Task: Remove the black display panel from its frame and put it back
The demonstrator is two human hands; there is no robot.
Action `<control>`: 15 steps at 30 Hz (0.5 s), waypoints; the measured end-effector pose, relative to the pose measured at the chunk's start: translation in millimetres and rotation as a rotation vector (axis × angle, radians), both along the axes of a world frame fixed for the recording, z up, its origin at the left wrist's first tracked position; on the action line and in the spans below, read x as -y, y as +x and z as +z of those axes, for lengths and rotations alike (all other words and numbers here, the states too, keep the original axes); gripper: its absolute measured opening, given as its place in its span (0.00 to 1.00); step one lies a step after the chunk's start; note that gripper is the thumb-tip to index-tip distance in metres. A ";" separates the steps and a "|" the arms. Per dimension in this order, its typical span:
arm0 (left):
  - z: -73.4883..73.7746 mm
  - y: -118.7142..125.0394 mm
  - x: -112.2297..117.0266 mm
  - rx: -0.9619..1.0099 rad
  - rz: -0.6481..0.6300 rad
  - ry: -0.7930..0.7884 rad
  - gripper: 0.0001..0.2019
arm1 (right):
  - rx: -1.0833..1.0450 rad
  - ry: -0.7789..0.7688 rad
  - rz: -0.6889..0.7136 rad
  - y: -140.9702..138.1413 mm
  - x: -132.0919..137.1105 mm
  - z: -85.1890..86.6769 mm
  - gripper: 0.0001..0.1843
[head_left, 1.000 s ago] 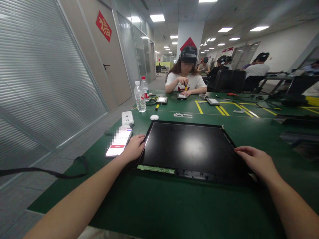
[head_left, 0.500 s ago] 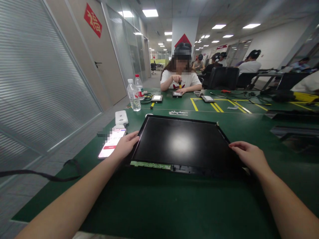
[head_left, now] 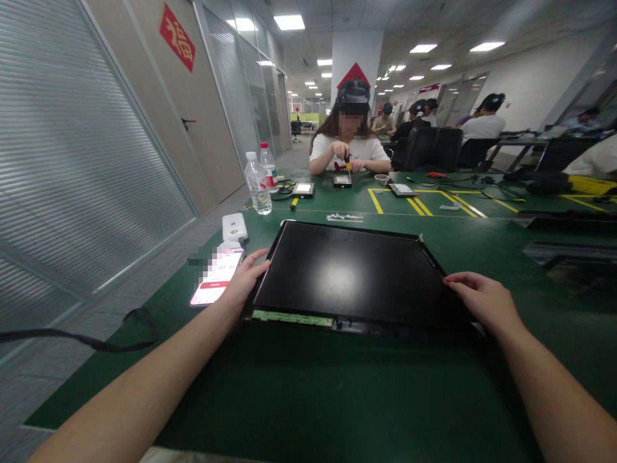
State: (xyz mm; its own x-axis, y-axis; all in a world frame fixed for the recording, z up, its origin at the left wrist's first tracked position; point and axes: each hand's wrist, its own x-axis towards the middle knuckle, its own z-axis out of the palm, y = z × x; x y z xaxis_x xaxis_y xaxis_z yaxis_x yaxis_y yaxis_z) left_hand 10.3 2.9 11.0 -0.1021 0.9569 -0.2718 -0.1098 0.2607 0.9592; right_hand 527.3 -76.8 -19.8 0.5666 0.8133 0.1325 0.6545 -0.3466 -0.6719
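Observation:
A black LCD panel point(head_left: 385, 276) lies before me on the green table, with a glare spot near its middle. Along its near edge runs a narrow green circuit board point(head_left: 293, 318). My left hand point(head_left: 249, 275) grips the panel's left side, its fingertips at the edge and slightly parted. At the opposite side, my right hand point(head_left: 484, 302) pinches the right edge between thumb and fingers; the undersides of both grips are hidden. A lit phone point(head_left: 222, 273) rests just left of my left hand.
Behind the phone stand a white power bank point(head_left: 234, 227) and a clear water bottle point(head_left: 258, 183). Across the green table point(head_left: 337, 399) a person point(head_left: 349, 141) works with a yellow-and-black screwdriver point(head_left: 348, 161) over a hard drive point(head_left: 342, 181). Dark frame parts point(head_left: 569, 254) lie at right.
The fingers of my left hand have spread a little at the panel's edge. Across the table, the person's supporting hand has lifted off the hard drive. The panel has barely moved.

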 end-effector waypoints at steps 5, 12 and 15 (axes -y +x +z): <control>-6.4 -0.4 -4.3 0.151 0.002 -0.013 0.34 | 0.026 0.044 0.029 5.8 -0.9 -6.6 0.16; 5.5 8.6 7.1 0.150 -0.010 -0.074 0.45 | 0.020 -0.019 0.000 3.4 0.4 0.1 0.16; 14.9 12.8 13.5 0.158 -0.022 -0.104 0.46 | 0.016 -0.027 -0.010 -2.3 1.9 7.6 0.17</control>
State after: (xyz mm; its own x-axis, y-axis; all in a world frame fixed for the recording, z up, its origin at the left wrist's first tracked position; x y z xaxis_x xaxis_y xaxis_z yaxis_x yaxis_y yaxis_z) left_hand 23.1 -10.6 26.0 -0.0298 0.9243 -0.3805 -0.2499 0.3617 0.8982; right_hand 524.9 -78.6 -12.3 0.5724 0.8111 0.1200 0.6619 -0.3706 -0.6516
